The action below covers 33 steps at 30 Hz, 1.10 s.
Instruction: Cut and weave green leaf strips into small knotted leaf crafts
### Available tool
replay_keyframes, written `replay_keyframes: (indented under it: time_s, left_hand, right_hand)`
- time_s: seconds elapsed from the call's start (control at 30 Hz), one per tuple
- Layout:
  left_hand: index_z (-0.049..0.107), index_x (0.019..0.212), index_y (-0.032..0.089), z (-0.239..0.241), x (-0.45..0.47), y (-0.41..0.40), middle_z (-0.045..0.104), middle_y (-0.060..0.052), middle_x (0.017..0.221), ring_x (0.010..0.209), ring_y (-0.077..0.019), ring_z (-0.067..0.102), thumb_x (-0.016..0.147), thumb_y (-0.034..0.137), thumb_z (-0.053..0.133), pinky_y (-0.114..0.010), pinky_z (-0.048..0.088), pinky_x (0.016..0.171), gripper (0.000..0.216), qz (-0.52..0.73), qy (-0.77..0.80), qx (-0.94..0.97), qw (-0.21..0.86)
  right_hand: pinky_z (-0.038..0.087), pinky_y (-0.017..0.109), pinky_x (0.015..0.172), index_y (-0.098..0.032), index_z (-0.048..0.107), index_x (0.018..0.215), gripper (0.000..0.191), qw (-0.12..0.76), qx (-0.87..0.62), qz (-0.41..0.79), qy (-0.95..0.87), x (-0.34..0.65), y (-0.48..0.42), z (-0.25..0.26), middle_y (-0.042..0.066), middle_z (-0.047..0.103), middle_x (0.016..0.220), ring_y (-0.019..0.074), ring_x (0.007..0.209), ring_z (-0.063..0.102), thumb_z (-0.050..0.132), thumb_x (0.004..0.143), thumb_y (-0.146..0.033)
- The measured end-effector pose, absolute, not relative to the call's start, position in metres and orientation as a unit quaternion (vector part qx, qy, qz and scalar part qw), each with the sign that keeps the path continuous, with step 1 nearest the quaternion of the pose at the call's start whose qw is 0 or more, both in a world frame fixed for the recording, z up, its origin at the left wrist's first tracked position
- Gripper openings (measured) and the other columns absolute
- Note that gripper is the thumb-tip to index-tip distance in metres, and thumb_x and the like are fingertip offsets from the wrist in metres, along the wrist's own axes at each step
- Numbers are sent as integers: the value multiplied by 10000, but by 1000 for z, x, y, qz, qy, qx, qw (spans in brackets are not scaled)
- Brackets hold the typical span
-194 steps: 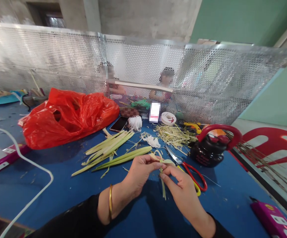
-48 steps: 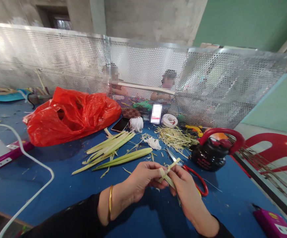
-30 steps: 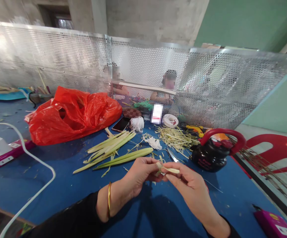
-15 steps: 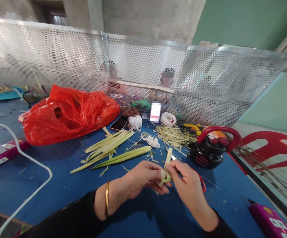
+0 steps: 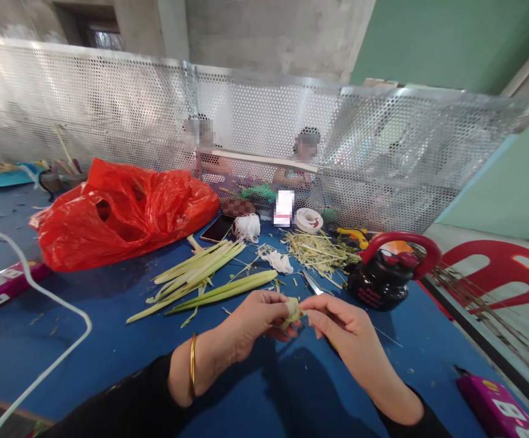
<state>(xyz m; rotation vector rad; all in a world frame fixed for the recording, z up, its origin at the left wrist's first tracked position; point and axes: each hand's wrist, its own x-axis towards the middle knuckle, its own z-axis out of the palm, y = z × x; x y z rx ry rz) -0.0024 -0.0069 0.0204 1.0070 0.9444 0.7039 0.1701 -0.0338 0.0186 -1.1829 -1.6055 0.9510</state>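
Leaf strip [image 5: 291, 311] now folded small, left hand [image 5: 250, 319], right hand [image 5: 341, 328] pinching it

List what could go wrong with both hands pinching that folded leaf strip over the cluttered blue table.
1. The small folded leaf strip is held only between the fingertips of the left hand and right hand; a slip could let the fold spring open.
2. The scissors lie right behind the hands, blades toward them, so a reach might catch them.
3. The black kettle stands close to the right hand and might be knocked.
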Motion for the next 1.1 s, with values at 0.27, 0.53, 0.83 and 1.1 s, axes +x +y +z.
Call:
replay_keyframes:
  time_s: [0.27,0.53,0.83,1.1]
  left_hand:
    - [648,697,134,22,-5,-6,638,-27,651,569,-106,561,654,298,666,-240,453,592,171,316,425,462,711]
    - [680,753,133,20,-5,-7,691,-52,770,545,-98,573,635,405,730,-233,446,550,300,294,411,472,723]
    - [687,766,143,16,-5,-5,714,-58,809,545,-101,589,656,348,701,-230,456,552,233,280,412,470,729]
    - [695,811,127,17,-5,-5,713,-76,813,549,-104,595,644,355,734,-241,463,559,285,299,417,453,729]
  right_hand:
    - [530,294,724,-202,741,859,133,476,-447,496,-573,167,-33,15,40,739,813,183,747,673,670,775,-276]
    - [499,293,734,-209,721,717,122,584,-432,344,-595,169,-31,12,48,666,816,195,808,613,672,801,-283]
    - [509,286,664,-223,666,933,132,608,-449,388,-527,168,-34,9,-10,640,668,148,624,604,618,862,-323]
    - [442,319,754,-214,648,865,131,425,-452,-7,-784,173,-35,7,32,689,831,187,788,619,530,909,-178]
